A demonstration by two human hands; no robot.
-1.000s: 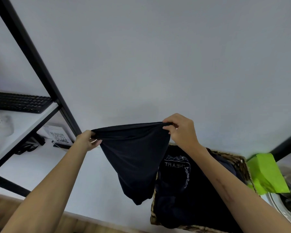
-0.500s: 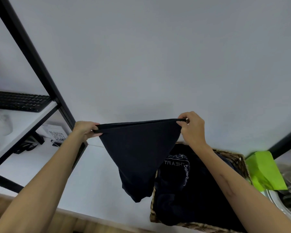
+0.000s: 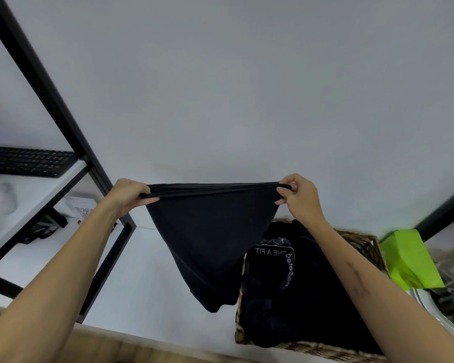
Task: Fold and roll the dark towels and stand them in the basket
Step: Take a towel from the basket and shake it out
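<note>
Soft matt cloth against woven wicker and black metal.

You hold a dark towel (image 3: 210, 239) of matt, finely napped cloth; the basket (image 3: 362, 239) is rough woven wicker, filled with more dark matt fabric. The shelf frame (image 3: 50, 100) looks like smooth black-painted metal, the surface (image 3: 147, 279) smooth matt white, the green sheet (image 3: 409, 260) flat, paper-like.

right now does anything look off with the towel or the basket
Yes: the dark towel is stretched between the left hand and right hand, hanging to a lopsided point. The wicker basket holds loose, crumpled dark cloth, none visibly rolled upright.
</note>
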